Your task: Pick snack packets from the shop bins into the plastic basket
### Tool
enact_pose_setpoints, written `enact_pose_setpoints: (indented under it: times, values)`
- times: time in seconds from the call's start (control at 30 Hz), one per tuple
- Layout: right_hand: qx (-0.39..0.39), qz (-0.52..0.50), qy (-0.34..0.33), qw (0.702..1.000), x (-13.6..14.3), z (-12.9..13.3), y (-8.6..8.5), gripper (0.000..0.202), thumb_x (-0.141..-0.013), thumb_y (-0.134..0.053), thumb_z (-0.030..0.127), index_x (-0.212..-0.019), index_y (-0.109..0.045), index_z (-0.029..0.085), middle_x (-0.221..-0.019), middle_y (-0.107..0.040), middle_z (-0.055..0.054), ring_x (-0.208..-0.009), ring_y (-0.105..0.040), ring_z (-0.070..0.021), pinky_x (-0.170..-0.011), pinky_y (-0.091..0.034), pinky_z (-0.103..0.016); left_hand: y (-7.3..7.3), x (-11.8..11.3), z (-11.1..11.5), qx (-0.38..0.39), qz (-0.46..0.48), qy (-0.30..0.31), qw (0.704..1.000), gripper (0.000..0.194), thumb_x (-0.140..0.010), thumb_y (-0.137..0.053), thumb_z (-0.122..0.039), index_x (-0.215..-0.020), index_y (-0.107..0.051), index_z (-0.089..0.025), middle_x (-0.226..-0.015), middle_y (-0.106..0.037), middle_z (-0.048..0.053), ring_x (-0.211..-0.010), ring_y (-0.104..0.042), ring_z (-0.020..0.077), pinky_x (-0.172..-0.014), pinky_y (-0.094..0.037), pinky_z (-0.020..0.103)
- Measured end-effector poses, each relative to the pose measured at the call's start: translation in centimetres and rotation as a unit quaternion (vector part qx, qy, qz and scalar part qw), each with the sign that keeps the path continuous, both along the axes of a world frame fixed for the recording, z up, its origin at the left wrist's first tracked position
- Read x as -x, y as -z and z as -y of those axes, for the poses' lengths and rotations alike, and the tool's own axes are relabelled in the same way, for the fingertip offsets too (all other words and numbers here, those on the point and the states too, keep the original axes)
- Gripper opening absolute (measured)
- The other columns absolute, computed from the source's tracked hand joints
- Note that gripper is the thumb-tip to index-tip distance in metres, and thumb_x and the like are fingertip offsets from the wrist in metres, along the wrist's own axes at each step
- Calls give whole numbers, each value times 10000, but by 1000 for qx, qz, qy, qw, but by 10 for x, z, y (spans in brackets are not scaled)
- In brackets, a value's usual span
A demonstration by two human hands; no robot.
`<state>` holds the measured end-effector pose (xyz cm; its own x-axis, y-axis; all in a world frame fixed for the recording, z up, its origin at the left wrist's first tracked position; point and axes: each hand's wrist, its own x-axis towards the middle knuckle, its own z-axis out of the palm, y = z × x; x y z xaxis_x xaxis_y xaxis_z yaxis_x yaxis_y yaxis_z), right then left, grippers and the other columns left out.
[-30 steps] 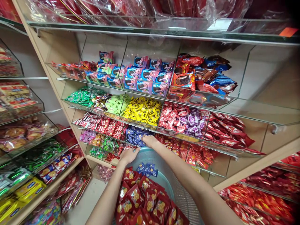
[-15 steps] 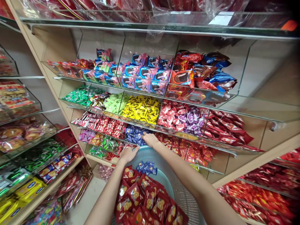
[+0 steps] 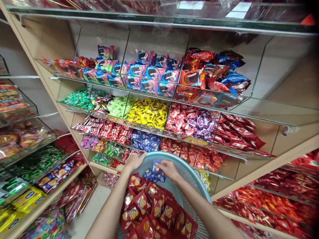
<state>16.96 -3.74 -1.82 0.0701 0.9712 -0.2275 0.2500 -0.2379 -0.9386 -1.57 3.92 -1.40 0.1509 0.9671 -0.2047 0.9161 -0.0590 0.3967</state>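
My left hand point(image 3: 135, 162) is closed on the rim of a teal plastic basket point(image 3: 196, 173), at the side toward the shelves. Inside the basket, just above a few blue packets point(image 3: 151, 176), my right hand point(image 3: 169, 170) pinches a small blue candy packet point(image 3: 156, 166). A large heap of red packets with orange-slice pictures point(image 3: 154, 212) fills the near part of the basket. On the shelf beyond the rim lies a pile of similar blue packets point(image 3: 146, 141).
Glass-fronted shelves hold yellow-wrapped candies point(image 3: 148, 113), red and purple candies point(image 3: 191, 121) and packaged cookies point(image 3: 149, 74). Another shelf unit with yellow packs point(image 3: 25, 197) stands at left. Red packets point(image 3: 279, 192) lie on lower shelves at right. A glass shelf edge point(image 3: 159, 21) runs overhead.
My right hand has moved back from the shelf's blue pile into the basket, now with a blue packet in its fingers. My left hand stays at the rim.
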Motion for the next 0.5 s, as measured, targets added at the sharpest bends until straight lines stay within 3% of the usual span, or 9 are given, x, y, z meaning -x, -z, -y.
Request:
enact_pose_setpoints:
  times: [0.07,0.17,0.5]
  values:
    - [74,-30,37,996,-6,4,13,330,-640,-573,455,-541,-433,173,-359,-382,76,-303,-327,-46,-299,-211,-163,0,0,0,-2,1,3,1000,829,-637,-71,-764,-913,-598,-186,-964,-604,134,-896,-550,292,-712,-407,376]
    - [142,-67,70,985,-12,4,22,305,-645,-582,422,-544,-454,163,-387,-420,63,-304,-330,-38,-292,-202,-156,0,0,0,-5,2,2,1000,827,-636,-74,-765,-928,-594,-191,-978,-599,135,-906,-545,295,-724,-403,386]
    - [234,-147,114,954,-13,3,25,162,-690,-551,295,-641,-521,144,-539,-567,4,-334,-397,-41,-311,-274,-147,-6,1,3,0,5,-6,1000,827,-642,-82,-760,-918,-591,-170,-945,-606,143,-897,-548,295,-738,-400,386]
